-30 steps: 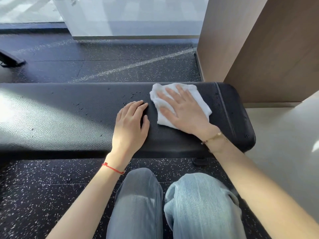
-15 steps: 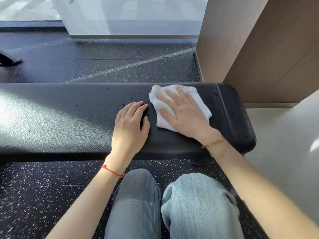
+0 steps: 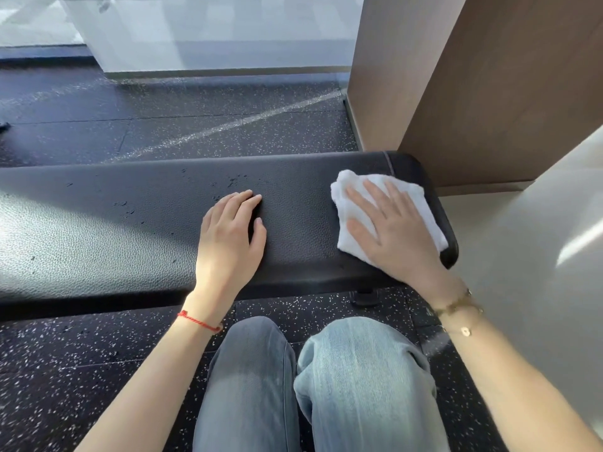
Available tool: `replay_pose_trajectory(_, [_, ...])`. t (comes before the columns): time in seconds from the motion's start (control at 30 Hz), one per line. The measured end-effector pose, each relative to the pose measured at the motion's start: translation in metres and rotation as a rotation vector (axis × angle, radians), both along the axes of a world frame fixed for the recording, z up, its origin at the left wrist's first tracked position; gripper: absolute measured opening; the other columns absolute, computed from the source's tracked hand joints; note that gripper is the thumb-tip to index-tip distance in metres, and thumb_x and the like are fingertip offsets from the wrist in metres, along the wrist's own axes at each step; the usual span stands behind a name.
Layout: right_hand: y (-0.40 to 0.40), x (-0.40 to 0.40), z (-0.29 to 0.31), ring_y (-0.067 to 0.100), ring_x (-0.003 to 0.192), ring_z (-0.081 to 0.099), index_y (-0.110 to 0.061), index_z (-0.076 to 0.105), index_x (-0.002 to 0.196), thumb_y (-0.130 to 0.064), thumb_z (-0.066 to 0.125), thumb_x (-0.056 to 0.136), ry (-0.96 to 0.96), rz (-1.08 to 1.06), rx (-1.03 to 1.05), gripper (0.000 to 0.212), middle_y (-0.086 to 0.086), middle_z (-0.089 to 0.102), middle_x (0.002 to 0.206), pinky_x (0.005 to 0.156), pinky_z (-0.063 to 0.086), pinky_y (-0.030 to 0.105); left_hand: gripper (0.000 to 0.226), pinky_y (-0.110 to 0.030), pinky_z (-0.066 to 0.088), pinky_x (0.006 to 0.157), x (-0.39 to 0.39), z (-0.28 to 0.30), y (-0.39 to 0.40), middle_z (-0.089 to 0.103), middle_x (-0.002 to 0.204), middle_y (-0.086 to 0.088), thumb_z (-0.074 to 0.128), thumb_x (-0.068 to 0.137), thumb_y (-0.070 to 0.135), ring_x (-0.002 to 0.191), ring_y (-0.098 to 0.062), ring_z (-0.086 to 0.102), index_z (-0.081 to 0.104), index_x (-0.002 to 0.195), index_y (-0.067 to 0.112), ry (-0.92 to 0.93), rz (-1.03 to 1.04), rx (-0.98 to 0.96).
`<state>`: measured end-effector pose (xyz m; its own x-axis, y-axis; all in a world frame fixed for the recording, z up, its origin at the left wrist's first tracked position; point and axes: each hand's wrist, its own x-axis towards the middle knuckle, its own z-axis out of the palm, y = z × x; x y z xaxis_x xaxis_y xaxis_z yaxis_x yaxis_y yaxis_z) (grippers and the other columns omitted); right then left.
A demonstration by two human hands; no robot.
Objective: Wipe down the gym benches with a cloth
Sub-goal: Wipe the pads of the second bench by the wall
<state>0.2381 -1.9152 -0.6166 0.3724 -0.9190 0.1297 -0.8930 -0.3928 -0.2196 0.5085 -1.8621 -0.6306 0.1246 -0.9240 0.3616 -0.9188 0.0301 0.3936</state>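
The right hand (image 3: pixel 394 236) is pressing flat-fingered on the folded white cloth (image 3: pixel 381 212) at the black padded table's (image 3: pixel 130 230) right end, wiping; the left hand (image 3: pixel 228 236), relaxed, is bracing beside it.

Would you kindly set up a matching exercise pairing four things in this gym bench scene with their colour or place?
Things:
1. cloth
2. left hand
3. cord bracelet
4. bench

Descriptions:
A. red, round the left wrist
B. black, textured padding
C. white, under the right hand at the bench's right end
D. flat on bare padding, apart from the cloth

Pairs: 1-C, 2-D, 3-A, 4-B
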Motion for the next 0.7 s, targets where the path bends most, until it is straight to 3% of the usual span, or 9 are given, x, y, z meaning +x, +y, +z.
replay_pose_trajectory(0.13, [-0.025,-0.017,0.003,0.021,0.152,0.007,-0.041,0.023,0.153,-0.067,0.014,0.089,0.005,-0.073,0.061,0.069,-0.008,0.018,0.164,0.122,0.0,0.035,0.038,-0.041,0.032,0.116,-0.001,0.001,0.001,0.056,0.142,-0.003,0.051,0.099,0.02,0.136,-0.022,0.044,0.058,0.135,0.012,0.004,-0.007,-0.001])
replay_pose_trajectory(0.23, [-0.071,-0.022,0.006,0.024,0.151,0.009,-0.04,0.022,0.154,-0.071,0.005,0.081,0.027,-0.174,0.084,0.081,-0.004,0.017,0.164,0.123,0.004,0.041,0.038,-0.041,0.032,0.115,-0.001,0.001,0.0,0.056,0.142,-0.003,0.051,0.099,0.021,0.136,-0.022,0.045,0.058,0.136,0.012,0.003,-0.005,0.0])
replay_pose_trajectory(0.33, [-0.057,-0.023,0.004,0.027,0.15,0.013,-0.039,0.027,0.153,-0.069,0.007,0.086,0.007,-0.201,0.032,0.076,0.0,0.023,0.163,0.122,0.008,0.046,0.038,-0.041,0.033,0.115,-0.001,0.001,0.0,0.056,0.142,-0.004,0.051,0.099,0.02,0.135,-0.023,0.045,0.058,0.136,0.012,-0.003,-0.012,-0.002])
replay_pose_trajectory(0.5, [0.039,-0.025,-0.009,0.029,0.15,0.017,-0.038,0.032,0.152,-0.059,0.023,0.099,-0.018,-0.108,-0.103,0.058,-0.002,0.03,0.16,0.122,0.014,0.047,0.038,-0.042,0.033,0.115,-0.002,-0.001,-0.001,0.056,0.142,-0.004,0.05,0.099,0.02,0.135,-0.024,0.046,0.057,0.135,0.011,-0.011,-0.005,-0.01])
replay_pose_trajectory(0.7, [0.043,0.032,-0.006,0.03,0.151,0.016,-0.038,0.034,0.151,-0.057,0.028,0.1,0.021,0.233,-0.098,0.055,-0.004,0.032,0.159,0.122,0.012,0.048,0.038,-0.042,0.035,0.112,-0.002,0.0,-0.001,0.057,0.139,-0.004,0.05,0.097,0.02,0.133,-0.025,0.047,0.059,0.133,0.011,-0.004,-0.004,-0.015])
